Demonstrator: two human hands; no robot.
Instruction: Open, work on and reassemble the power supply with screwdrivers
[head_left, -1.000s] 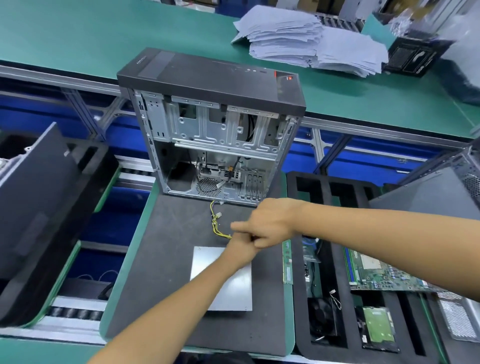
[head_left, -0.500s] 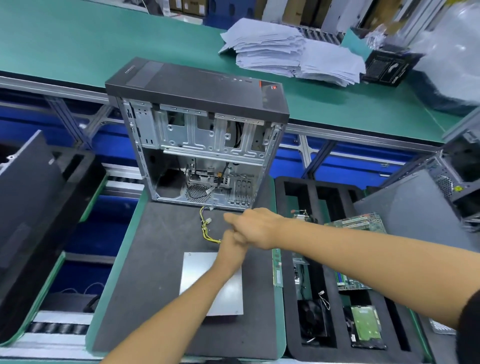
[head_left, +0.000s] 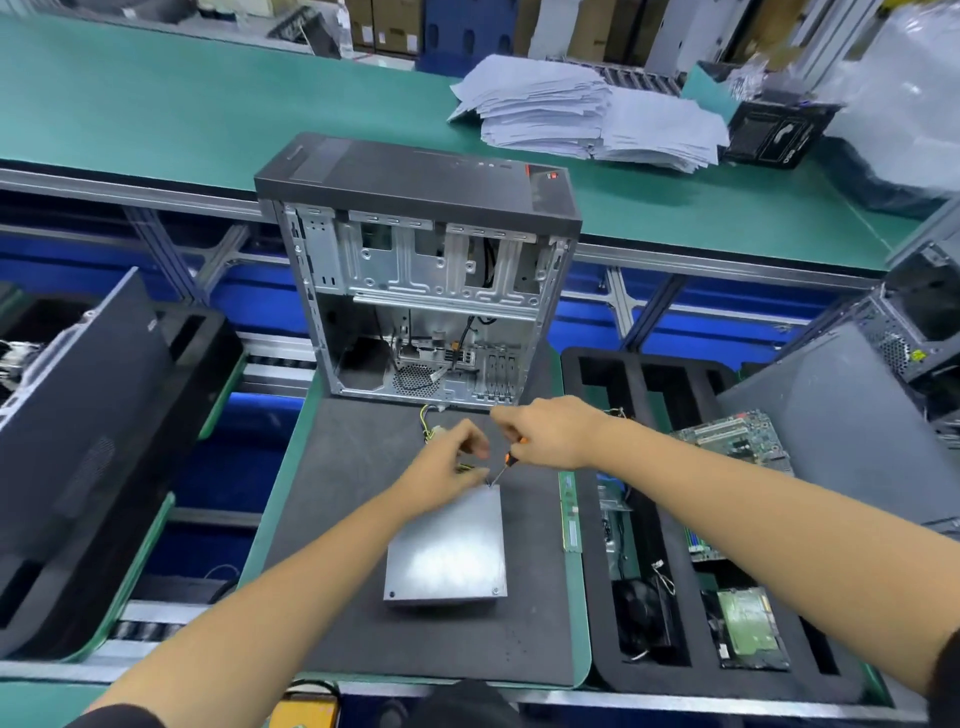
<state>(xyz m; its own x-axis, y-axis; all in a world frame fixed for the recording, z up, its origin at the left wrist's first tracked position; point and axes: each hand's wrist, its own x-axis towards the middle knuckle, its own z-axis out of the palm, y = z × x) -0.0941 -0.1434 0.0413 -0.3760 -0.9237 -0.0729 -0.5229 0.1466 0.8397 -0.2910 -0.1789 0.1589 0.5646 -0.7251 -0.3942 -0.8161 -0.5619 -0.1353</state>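
Since the earlier frames the two hands have drawn apart: where the right fist sat pressed over the left hand, it now stands clear to the right, and a small screwdriver (head_left: 506, 464) with an orange and black handle shows between them. The right hand (head_left: 550, 434) grips that handle with curled fingers, the shaft slanting down and to the left so that its tip meets the far right corner of the power supply (head_left: 451, 551). The left hand (head_left: 451, 470) hovers over the far edge of the same box, its fingers loosely bent with thumb and fingertips drawn toward each other near the tip; whether they pinch a screw or anything else cannot be told. The power supply lies flat, a plain silver metal box with screws showing at its near corners, in the middle of a dark grey foam mat (head_left: 353, 519) on a green-edged tray. Yellow and black wires (head_left: 431, 431) run out from under the left hand toward the far side. Just beyond them an open desktop computer case (head_left: 421, 291) stands upright at the far end of the mat, its bare metal interior facing the person. To the right a black foam tray (head_left: 649, 525) holds a fan, a green hard drive board and a motherboard (head_left: 737, 436) in its compartments. On the far green bench (head_left: 156, 104) lies a stack of white papers (head_left: 582, 114). At the left edge a black side panel (head_left: 88, 426) leans in another foam tray.
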